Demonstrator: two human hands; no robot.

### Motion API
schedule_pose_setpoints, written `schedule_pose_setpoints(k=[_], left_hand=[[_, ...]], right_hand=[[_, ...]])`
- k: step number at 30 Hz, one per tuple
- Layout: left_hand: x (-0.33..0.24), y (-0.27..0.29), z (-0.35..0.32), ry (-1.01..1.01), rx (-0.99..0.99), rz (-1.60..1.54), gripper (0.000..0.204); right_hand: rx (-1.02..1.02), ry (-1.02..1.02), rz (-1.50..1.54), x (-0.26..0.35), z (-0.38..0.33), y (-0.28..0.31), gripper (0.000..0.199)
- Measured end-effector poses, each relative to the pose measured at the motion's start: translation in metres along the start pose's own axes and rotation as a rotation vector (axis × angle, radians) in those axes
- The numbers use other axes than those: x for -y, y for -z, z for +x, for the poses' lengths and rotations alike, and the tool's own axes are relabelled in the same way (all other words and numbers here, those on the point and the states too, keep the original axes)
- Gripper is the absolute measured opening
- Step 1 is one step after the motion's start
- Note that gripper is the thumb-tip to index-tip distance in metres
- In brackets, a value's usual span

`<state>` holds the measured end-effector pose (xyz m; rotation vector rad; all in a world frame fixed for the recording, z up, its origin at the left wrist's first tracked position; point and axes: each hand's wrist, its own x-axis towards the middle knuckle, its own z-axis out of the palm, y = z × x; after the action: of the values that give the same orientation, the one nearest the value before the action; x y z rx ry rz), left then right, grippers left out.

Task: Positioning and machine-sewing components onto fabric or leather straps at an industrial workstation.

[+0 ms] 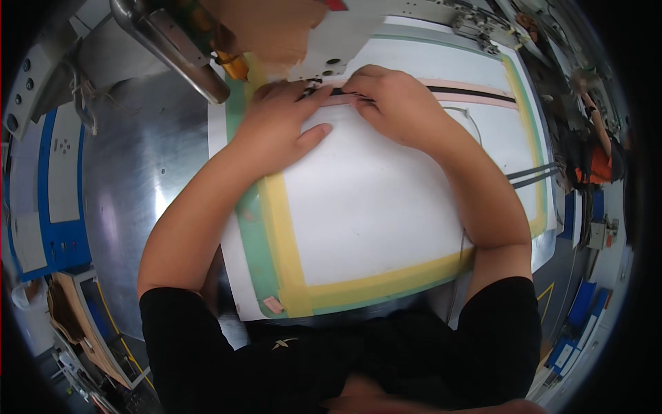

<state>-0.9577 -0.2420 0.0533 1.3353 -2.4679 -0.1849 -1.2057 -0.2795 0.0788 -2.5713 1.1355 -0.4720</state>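
Note:
A white template board (372, 207) edged with yellow and green tape lies on a metal machine table. Across its far part runs a pink strip with a thin black strip (476, 92) along it. My left hand (279, 127) lies flat on the board, fingers pressed on the strip's left end, just under the machine head (324, 48). My right hand (393, 100) rests beside it, fingertips pinching or pressing the black strip at the same spot. The two hands touch each other.
A shiny metal arm (172, 52) of the machine slants over the table's far left. The steel tabletop (145, 172) spreads left of the board. A blue control panel (52, 186) is at the left edge. Another person in orange (596, 155) sits far right.

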Motion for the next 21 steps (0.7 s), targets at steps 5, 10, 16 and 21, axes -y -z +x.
schedule_pose_setpoints(k=[5,10,16,21], left_hand=[[0.009,0.003,-0.002,-0.041,-0.030,-0.119,0.048],[-0.004,0.009,-0.006,-0.044,-0.103,0.084,0.041],[-0.017,0.010,-0.008,-0.060,-0.070,0.169,0.039],[-0.021,0.013,-0.010,-0.083,-0.074,0.195,0.040]], right_hand=[[0.031,-0.036,-0.032,-0.002,-0.001,-0.003,0.026],[0.024,0.043,-0.080,-0.003,-0.003,-0.008,0.024],[0.083,-0.001,-0.150,0.007,-0.003,-0.003,0.031],[0.041,0.013,-0.184,0.005,-0.005,-0.006,0.028]])
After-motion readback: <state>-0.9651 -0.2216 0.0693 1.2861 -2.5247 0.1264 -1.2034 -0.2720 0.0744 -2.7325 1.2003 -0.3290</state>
